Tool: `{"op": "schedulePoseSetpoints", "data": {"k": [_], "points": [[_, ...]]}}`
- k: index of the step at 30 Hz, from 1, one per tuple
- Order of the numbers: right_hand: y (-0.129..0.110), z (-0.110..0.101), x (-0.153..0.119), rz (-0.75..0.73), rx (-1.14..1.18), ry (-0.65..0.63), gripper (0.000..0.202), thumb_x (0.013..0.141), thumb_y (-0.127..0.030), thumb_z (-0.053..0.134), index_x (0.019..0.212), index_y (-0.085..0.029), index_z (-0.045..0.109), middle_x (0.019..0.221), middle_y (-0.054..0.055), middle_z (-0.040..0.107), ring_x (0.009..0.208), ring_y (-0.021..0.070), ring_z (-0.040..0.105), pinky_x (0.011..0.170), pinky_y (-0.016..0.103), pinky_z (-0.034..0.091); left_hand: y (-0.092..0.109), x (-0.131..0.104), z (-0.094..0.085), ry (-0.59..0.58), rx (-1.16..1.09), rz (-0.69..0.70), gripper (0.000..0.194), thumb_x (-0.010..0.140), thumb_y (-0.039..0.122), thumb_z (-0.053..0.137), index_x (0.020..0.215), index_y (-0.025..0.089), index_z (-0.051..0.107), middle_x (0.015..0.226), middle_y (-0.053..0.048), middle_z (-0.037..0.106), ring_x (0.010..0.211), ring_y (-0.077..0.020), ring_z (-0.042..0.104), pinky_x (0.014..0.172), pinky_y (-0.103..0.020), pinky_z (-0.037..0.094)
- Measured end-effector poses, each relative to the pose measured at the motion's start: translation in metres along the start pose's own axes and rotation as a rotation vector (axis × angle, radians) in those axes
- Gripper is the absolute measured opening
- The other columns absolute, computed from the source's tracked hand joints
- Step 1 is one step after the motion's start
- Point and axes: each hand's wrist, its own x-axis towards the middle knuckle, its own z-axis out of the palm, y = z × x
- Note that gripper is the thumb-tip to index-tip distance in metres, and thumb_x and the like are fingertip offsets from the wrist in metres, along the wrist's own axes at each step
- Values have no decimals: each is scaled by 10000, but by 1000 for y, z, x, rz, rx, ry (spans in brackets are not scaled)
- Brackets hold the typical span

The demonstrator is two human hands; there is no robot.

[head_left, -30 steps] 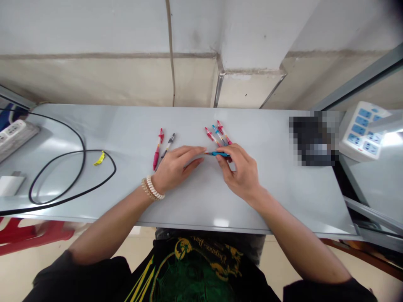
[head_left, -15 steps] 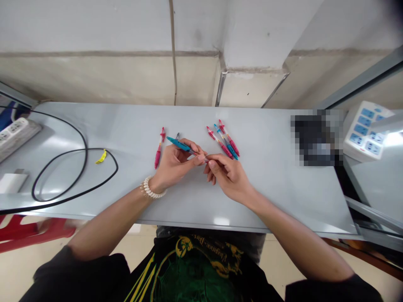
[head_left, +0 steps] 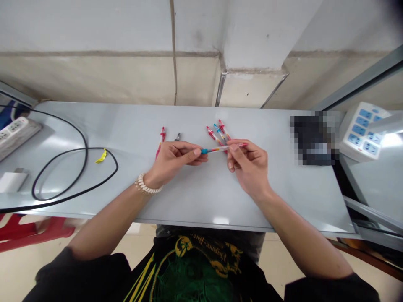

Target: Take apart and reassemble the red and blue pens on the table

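Observation:
Both of my hands hold one pen (head_left: 217, 149), nearly level above the table, with a blue part, a clear barrel and a red end. My left hand (head_left: 174, 159) is closed on its blue part, most of which the fingers hide. The thumb and fingers of my right hand (head_left: 251, 165) pinch the barrel near the red end. Beside my left hand lie a red pen (head_left: 162, 136) and a dark-tipped pen (head_left: 178, 136), both partly covered by it. Behind the held pen lie a red pen (head_left: 211, 132), a blue pen (head_left: 218, 131) and another red pen (head_left: 223, 128).
A black cable (head_left: 117, 167) with a yellow tag (head_left: 101, 156) loops over the left of the grey table (head_left: 195, 201). A white power strip (head_left: 15, 130) and a white adapter (head_left: 13, 182) lie far left. At right are a blurred dark object (head_left: 310, 140) and a socket block (head_left: 365, 130).
My right hand has moved right and slightly up along the pen. The pen has turned from slanting to nearly level, and my left hand now covers most of its blue part.

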Motion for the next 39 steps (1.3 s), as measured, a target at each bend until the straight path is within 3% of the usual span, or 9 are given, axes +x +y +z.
{"op": "schedulePoseSetpoints", "data": {"k": [4, 6, 10, 15, 23, 26, 30, 35, 39], "points": [[2, 2, -3, -77, -56, -158, 369, 902, -451, 835, 1171, -231, 710, 868, -3, 720, 700, 124, 685, 621, 284, 607, -3, -3, 4, -273, 27, -79, 270, 825, 268, 941, 1044, 162, 824, 919, -107, 836, 818, -196, 812, 761, -267, 685], [7, 4, -7, -137, -176, -228, 450, 917, -441, 816, 1288, -237, 662, 1043, 44, 738, 893, 163, 725, 793, 343, 649, -6, -2, 8, -308, 32, -64, 278, 819, 286, 946, 1024, 155, 812, 907, -99, 824, 817, -191, 793, 775, -280, 674], [18, 6, -12, -283, -447, -174, 318, 995, -397, 721, 1253, -214, 685, 1161, 86, 685, 978, 170, 676, 892, 368, 610, -10, 2, 10, -112, -36, 6, 284, 814, 334, 951, 969, 157, 792, 874, -62, 789, 802, -164, 765, 776, -270, 668], [20, 6, -13, -93, -381, -321, 339, 1062, -440, 623, 1246, -169, 708, 936, 51, 738, 799, 134, 690, 707, 278, 597, -9, 4, 8, -106, 22, 122, 209, 826, 283, 939, 943, 151, 828, 919, -64, 762, 836, -159, 750, 787, -267, 668], [11, 4, -10, -42, -279, -243, 314, 1033, -447, 670, 981, -169, 807, 681, -14, 653, 506, 70, 563, 457, 209, 463, -4, -1, 8, 56, -151, 87, 329, 900, 388, 884, 1129, 173, 788, 1067, -100, 832, 1050, -211, 808, 902, -289, 691], [15, 6, -10, -253, -410, -197, 207, 1037, -316, 669, 1080, -200, 835, 733, -2, 694, 554, 84, 598, 513, 232, 521, -8, 0, 10, 123, -195, 95, 295, 860, 377, 919, 969, 149, 768, 1002, -85, 836, 942, -169, 816, 837, -217, 682], [21, 10, -11, -609, -524, -104, 189, 979, -160, 709, 1079, -250, 842, 987, 47, 770, 864, 142, 727, 752, 291, 636, -12, 2, 14, 193, -280, 48, 351, 797, 369, 966, 862, 140, 708, 948, -59, 831, 887, -120, 806, 789, -142, 656], [17, 11, -13, -318, -422, -105, 119, 998, -294, 735, 1069, -236, 811, 808, -4, 741, 639, 96, 677, 577, 229, 590, -14, 4, 16, 209, -336, 55, 496, 722, 330, 1018, 984, 186, 622, 882, -33, 834, 924, -168, 826, 753, -179, 675], [16, 10, -12, -361, -406, -65, 158, 929, -294, 814, 1080, -248, 817, 1037, 46, 778, 902, 154, 752, 731, 282, 655, -15, 3, 16, 195, -324, 96, 498, 748, 329, 1004, 978, 194, 583, 901, -28, 839, 945, -172, 830, 780, -184, 678]]}}
